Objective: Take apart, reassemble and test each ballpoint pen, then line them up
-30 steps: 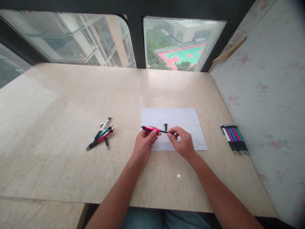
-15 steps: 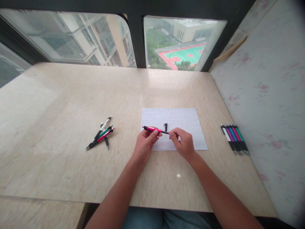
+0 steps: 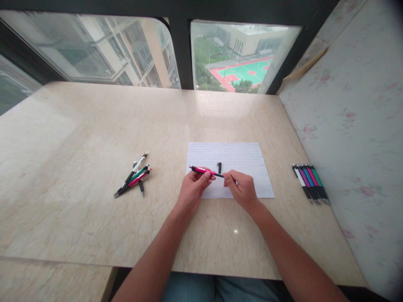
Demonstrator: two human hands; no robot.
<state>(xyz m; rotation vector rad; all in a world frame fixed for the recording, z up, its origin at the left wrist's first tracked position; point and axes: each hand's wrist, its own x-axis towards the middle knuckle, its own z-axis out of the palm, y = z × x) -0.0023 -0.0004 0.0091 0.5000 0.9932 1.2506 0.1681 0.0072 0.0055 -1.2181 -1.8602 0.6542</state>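
Pale marble counter stretching across the room here, flowered wall on the right, window at the back. On the counter, a sheet of paper with lines of writing across its upper part. Off to its left, a loose heap of pens; far right, a neat row of pens near the wall. And the hands: the left hand pinches a pink pen above the sheet, while the right hand closes narrowly on the thin black stem at its end. Just beyond the pen, one small black piece on the paper!
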